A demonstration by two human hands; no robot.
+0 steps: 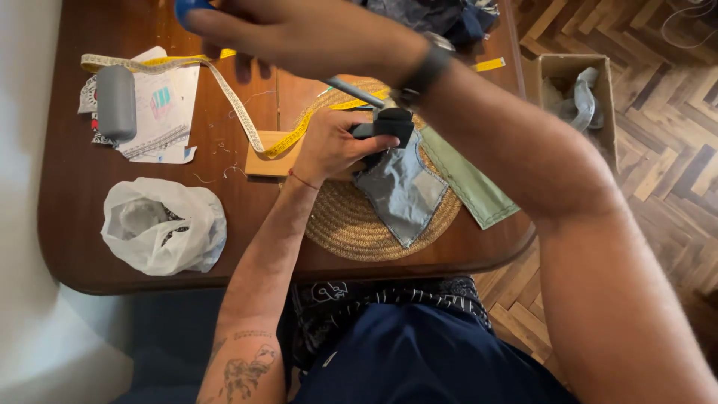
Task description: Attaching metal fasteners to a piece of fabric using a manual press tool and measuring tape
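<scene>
Left hand (329, 146) curled low, right hand (299, 34) raised, fingers closed

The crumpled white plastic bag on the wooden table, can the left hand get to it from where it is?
Probably yes. The left hand rests on grey fabric; bare table lies between it and the crumpled white plastic bag.
</scene>
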